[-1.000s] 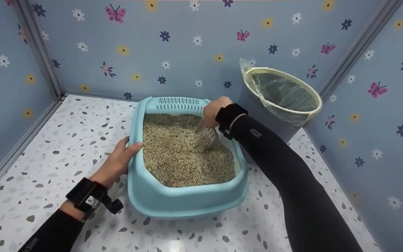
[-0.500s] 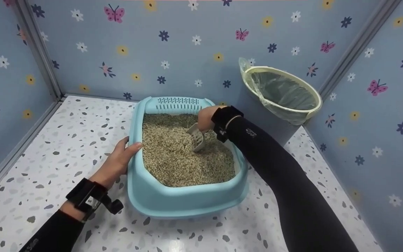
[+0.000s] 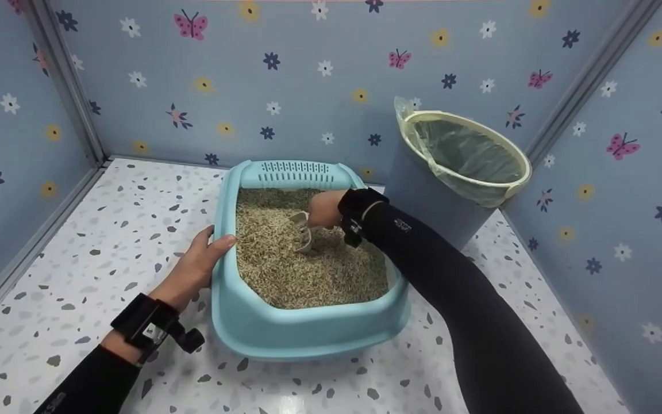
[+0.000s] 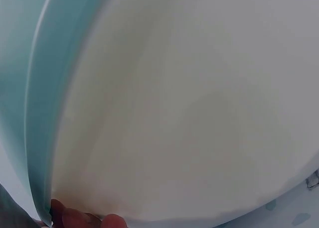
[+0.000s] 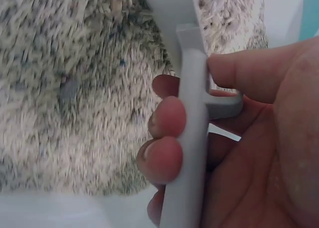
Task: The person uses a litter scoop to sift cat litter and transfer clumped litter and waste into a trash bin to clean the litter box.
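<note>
A light-blue litter box [image 3: 308,333] filled with pale tan litter [image 3: 314,282] stands on the speckled surface. My left hand [image 3: 196,264] holds its left side, with the thumb over the rim; in the left wrist view, fingertips [image 4: 114,221] show against the box's pale outer wall. My right hand [image 3: 325,210] is over the middle of the litter, holding a grey slotted litter scoop [image 3: 306,240]. In the right wrist view, fingers [image 5: 164,158] curl round the scoop's handle [image 5: 192,123] and the thumb lies along it. Part of the scoop's blade is sunk in the litter.
A grey trash bin [image 3: 434,190] with a cream rim and a clear bag liner stands close behind the box's right side, near my right forearm. Flower-patterned panels [image 3: 222,69] enclose the speckled surface [image 3: 101,259] at the back and both sides.
My right hand has moved left and towards me, drawing the scoop through the litter from the box's right side to its middle. My left hand has stayed on the rim.
</note>
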Motion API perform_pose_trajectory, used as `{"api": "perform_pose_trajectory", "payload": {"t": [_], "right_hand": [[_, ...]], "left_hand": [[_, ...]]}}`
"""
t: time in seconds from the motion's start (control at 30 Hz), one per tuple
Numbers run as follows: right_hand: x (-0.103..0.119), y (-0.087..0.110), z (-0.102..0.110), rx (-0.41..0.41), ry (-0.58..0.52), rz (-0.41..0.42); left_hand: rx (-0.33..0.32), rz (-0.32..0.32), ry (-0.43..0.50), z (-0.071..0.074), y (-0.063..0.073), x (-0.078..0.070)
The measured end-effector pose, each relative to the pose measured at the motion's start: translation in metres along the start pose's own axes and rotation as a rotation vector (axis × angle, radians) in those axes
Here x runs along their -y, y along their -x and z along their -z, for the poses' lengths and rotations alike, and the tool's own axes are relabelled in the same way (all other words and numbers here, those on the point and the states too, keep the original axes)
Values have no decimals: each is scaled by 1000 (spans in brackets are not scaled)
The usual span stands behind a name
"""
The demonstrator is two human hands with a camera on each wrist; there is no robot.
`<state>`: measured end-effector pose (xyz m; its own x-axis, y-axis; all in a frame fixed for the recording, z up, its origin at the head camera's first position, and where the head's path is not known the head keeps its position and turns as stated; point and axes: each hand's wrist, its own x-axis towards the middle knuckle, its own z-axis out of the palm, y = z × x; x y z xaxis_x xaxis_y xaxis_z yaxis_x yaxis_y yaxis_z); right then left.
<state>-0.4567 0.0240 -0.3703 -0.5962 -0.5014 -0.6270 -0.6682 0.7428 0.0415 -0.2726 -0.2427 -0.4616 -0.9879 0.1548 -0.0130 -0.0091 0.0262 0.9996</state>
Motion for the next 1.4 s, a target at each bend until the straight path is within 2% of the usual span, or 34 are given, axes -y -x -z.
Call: {"api": "perform_pose_trajectory", "payload": {"t": [0.07, 0.1, 0.27, 0.47, 0.93, 1.13, 1.4], "right_hand": [[1, -3, -3, -16, -60, 2], [0, -4, -4, -34, -155, -30], [0, -7, -13, -48, -222, 38], [1, -5, -21, -109, -252, 93], [6, -7, -31, -159, -343, 191], [6, -6, -32, -160, -369, 218], [7, -7, -29, -201, -441, 233]], "left_hand": [[-2, 3, 1, -1, 0, 0], [-3, 4, 1, -2, -1, 0], [3, 3, -3, -3, -2, -1], [5, 5, -13, -2, -3, -4], [8, 20, -33, -2, -2, -1], [12, 1, -11, -2, -2, 0], [1, 14, -19, 1, 1, 1]]}}
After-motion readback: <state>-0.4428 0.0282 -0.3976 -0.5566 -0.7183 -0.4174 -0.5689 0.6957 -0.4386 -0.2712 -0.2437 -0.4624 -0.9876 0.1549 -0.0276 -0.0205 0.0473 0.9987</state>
